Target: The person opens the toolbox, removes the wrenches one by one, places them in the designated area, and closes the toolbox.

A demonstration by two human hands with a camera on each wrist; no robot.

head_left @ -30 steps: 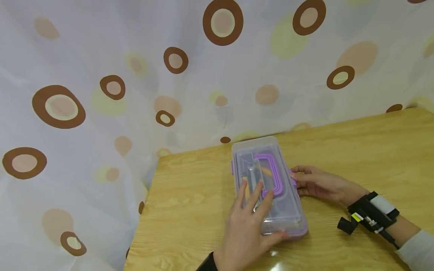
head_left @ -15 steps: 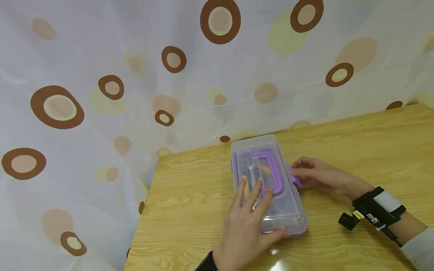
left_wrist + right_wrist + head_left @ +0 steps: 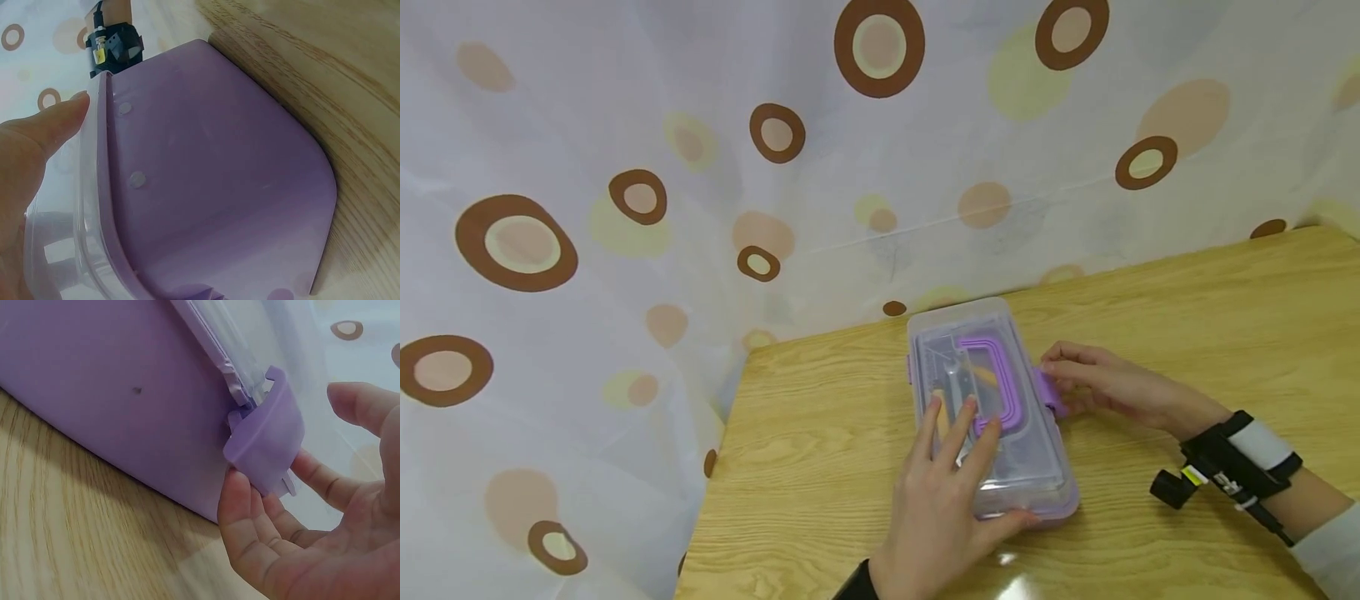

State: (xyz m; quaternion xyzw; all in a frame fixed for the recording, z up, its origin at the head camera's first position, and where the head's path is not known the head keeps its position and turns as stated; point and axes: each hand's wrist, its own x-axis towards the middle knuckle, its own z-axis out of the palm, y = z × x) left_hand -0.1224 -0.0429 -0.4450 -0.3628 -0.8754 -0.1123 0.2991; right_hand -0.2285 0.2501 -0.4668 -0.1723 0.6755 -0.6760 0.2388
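A long plastic box with a clear lid (image 3: 1033, 454) and purple base (image 3: 219, 169) sits on the table. Several tools show dimly through the lid, beside a folded purple handle (image 3: 1011, 387). My left hand (image 3: 936, 492) rests on the lid with fingers spread, its thumb along the near end. On the box's right side, a purple latch (image 3: 269, 437) stands swung outward from the rim. The fingertips of my right hand (image 3: 312, 544) touch the latch's lower edge and back, while the thumb is held apart from it. In the head view that hand (image 3: 1112, 387) partly hides the latch.
The wooden table (image 3: 820, 433) extends around the box, mostly to the right. A white curtain (image 3: 700, 167) with brown rings hangs behind, close to the box's far end. Another purple latch (image 3: 911, 369) juts from the box's left side.
My right hand has moved slightly away from the box and up in view, and the right latch has swung outward. My left hand keeps its place on the lid.
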